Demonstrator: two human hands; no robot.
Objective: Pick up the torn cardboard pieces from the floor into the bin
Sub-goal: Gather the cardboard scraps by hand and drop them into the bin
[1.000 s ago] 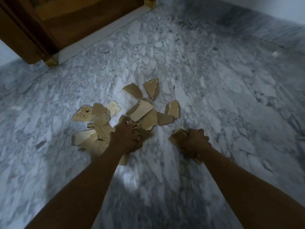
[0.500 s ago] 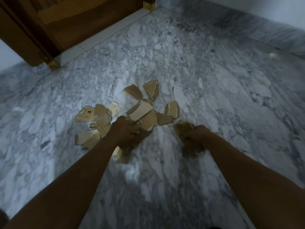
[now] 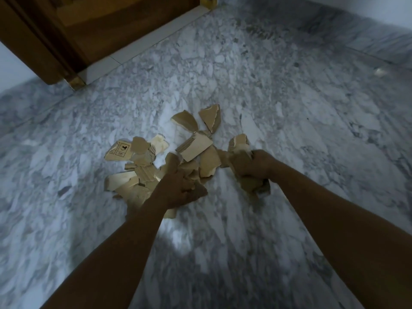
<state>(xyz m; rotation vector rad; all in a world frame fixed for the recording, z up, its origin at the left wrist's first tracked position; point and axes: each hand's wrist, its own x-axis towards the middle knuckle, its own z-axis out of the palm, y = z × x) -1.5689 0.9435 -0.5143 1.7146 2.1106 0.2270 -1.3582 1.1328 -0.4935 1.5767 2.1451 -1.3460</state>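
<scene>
Several torn brown cardboard pieces [image 3: 196, 146] lie in a loose pile on the grey marble floor [image 3: 289, 108]. One piece at the pile's left carries a printed label [image 3: 118, 150]. My left hand [image 3: 180, 186] rests on the near side of the pile, fingers closed around a few pieces. My right hand [image 3: 254, 166], at the pile's right edge, clutches a bunch of cardboard that sticks out above and below the fist. No bin is in view.
A wooden door and frame [image 3: 66, 30] stand at the back left, with a white threshold strip [image 3: 138, 47] along the bottom. A marble skirting [image 3: 356, 36] runs along the far right wall. A small pale scrap [image 3: 380, 72] lies far right.
My right hand has moved away from me and left to the pile's right edge, still gripping its bunch. My left hand has shifted slightly, gathering pieces under it.
</scene>
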